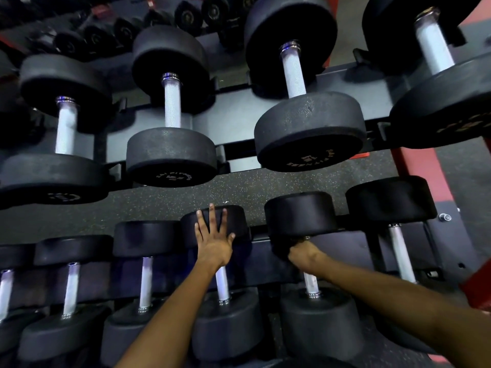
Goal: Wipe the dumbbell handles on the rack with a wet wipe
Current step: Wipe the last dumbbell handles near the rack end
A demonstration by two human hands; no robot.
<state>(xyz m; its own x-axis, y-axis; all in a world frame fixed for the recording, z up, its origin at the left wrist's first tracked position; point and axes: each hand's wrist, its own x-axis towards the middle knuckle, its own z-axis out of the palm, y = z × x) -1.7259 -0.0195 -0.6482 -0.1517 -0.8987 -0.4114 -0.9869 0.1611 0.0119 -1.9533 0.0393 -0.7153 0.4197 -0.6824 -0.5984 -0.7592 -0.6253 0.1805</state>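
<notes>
The left hand (214, 240) lies flat, fingers spread, on a black rubber dumbbell head (233, 221) of the lower rack. At three o'clock, the right hand (301, 254) curls round the neighbouring knurled steel handle (310, 282) — a dark cloth-like wipe (279, 248), perhaps, bunched beneath it. Bare rubber flooring (186, 203) shows at twelve o'clock.

Two bare forearms reach forward and up from the bottom edge. The left hand (212, 240) lies flat, palm down, fingers straight and spread, thumb out to the right. The right hand (301, 254) is curled into a closed grip, knuckles facing left, its forearm angling in from the lower right.
</notes>
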